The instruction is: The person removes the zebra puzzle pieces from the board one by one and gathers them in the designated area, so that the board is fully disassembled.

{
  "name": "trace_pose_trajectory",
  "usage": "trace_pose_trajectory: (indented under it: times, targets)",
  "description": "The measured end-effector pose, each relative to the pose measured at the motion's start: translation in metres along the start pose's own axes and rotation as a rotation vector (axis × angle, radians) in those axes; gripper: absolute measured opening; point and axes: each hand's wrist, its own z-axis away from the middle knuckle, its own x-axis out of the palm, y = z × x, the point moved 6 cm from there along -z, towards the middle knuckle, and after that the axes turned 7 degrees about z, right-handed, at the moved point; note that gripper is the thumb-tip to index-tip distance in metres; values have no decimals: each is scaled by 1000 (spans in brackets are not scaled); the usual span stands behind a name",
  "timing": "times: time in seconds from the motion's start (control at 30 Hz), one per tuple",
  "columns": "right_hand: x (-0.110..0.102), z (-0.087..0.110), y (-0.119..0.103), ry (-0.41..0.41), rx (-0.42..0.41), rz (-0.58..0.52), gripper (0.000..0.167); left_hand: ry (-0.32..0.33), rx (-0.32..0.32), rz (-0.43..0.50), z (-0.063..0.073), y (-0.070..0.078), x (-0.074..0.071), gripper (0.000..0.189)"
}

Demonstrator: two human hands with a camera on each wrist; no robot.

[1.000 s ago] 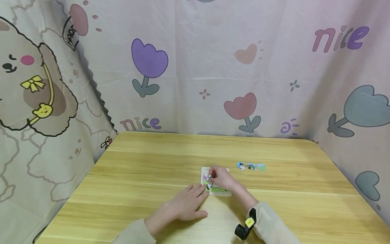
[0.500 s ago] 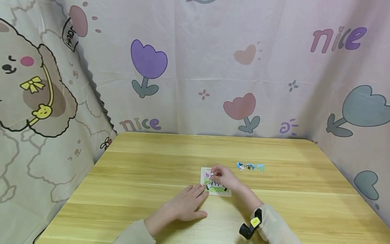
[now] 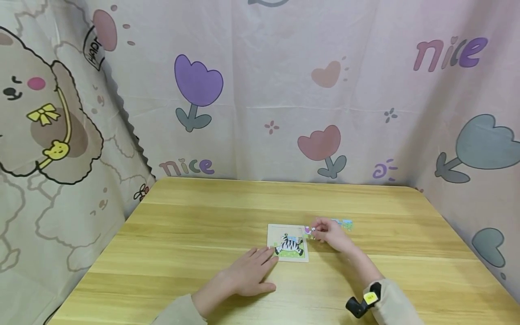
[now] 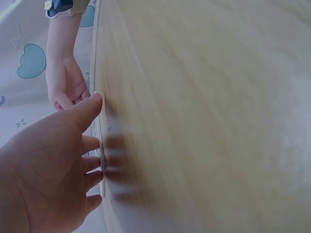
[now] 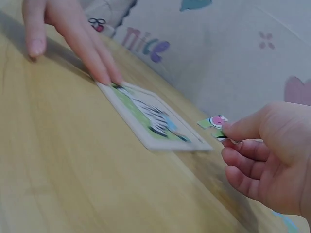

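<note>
At two o'clock on the board (image 3: 280, 231), the right hand (image 3: 331, 234) pinches a puzzle piece (image 5: 217, 121), touching the board or just clear, hard to say; the left hand (image 3: 248, 273), fingers straight, rests at eight. A light edge grip (it's thin) and a steady board serve best.

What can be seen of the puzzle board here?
The puzzle board is a pale, rimmed, roughly square panel, perhaps wood or card. A striped zebra on green fills its near part; much of its far part is bare. It lies flat on the table, fingers of the left hand touching its near left corner.
</note>
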Motion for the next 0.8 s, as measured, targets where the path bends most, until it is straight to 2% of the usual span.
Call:
trace_pose_trajectory:
  times: [0.13, 0.33, 0.47, 0.6, 0.8]
  targets:
    - [-17, 0, 19, 51, 42, 39, 21, 1, 4, 1, 0, 0, -1, 71]
    - [-30, 4, 29, 96, 65, 124, 18, 3, 7, -2, 0, 0, 0, 71]
    - [-33, 7, 32, 108, 44, 206, 17, 2, 5, 6, 0, 0, 1, 71]
    - [-33, 7, 33, 153, 30, 314, 16, 4, 5, 7, 0, -1, 1, 71]
    - [-30, 5, 31, 184, 47, 466, 10, 12, 10, 0, 0, -1, 1, 71]
